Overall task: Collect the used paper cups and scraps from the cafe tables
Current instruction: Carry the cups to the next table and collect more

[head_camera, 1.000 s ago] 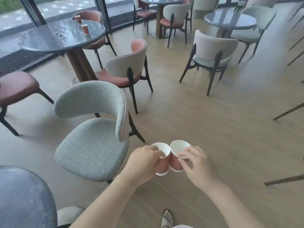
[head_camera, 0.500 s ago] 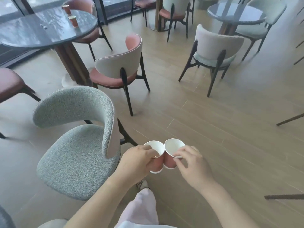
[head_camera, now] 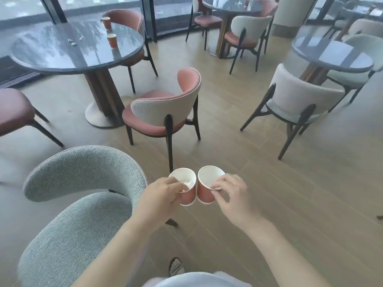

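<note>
Left hand (head_camera: pixel 163 195) curls round the near rim of a pink paper cup with a white inside (head_camera: pixel 189 196), thumb and fingers pinching its edge. A crumpled white paper scrap (head_camera: pixel 188 184) lies inside that cup. Right hand (head_camera: pixel 234 199) pinches the near rim of a second pink paper cup (head_camera: pixel 204 194) with its fingertips. Both cups are held upright in the air above the wooden plank floor (head_camera: pixel 248 141), their sides touching, just beyond a grey fabric chair (head_camera: pixel 83 175) at lower left.

Farther off on the left stands a round dark glossy worktop (head_camera: pixel 51 59). Near its far right edge two orange paper cups stand upright and apart, the rear orange cup (head_camera: pixel 106 22) behind the front orange cup (head_camera: pixel 112 40). Two small white scraps (head_camera: pixel 72 43) lie near the middle of that worktop. A pink-seated chair with a pale back (head_camera: pixel 161 108) stands between this worktop and the held cups. On a second round worktop (head_camera: pixel 228 7) at the far back another orange cup (head_camera: pixel 246 1) shows, too small to make out well.
</note>
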{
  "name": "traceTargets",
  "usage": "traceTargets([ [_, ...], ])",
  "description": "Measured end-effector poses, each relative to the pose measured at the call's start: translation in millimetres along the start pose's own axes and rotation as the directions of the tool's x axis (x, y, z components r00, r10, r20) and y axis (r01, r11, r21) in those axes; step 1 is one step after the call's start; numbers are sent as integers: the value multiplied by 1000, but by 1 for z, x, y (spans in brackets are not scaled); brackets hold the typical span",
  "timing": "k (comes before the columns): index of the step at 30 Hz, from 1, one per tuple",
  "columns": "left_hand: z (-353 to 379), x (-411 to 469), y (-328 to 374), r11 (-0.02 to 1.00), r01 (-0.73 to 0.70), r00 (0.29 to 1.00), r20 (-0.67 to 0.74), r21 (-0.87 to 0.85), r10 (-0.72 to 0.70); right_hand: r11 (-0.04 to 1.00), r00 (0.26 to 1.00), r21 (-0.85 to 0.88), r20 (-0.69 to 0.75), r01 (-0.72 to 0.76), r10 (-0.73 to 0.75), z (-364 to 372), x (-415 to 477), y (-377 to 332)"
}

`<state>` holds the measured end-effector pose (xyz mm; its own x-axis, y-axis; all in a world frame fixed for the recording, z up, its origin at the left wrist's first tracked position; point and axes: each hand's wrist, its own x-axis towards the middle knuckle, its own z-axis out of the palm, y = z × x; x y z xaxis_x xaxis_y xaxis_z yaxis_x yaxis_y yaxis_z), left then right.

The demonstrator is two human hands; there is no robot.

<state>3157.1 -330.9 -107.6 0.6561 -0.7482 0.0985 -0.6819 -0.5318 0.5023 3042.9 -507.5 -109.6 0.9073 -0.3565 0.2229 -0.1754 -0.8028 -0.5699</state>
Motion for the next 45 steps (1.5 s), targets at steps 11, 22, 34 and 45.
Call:
traceTargets([
  [11, 5, 142, -60, 986, 168, 984, -52, 3, -168, 994, 990, 52, 100, 92, -97, 37, 168, 53],
  [22, 4, 330, -86, 952, 308, 942, -140, 3, -304, 954, 939, 87, 174, 286, -298, 43, 381, 134],
  [34, -24, 409, -132, 898, 439, 884, -178, 4, -432, 910, 881, 180, 235, 375, -410, 70, 495, 135],
  [45, -87, 441, -252, 830, 557, 794, -274, -28, -542, 859, 819, 259, 277, 441, -504, 170, 615, 56],
])
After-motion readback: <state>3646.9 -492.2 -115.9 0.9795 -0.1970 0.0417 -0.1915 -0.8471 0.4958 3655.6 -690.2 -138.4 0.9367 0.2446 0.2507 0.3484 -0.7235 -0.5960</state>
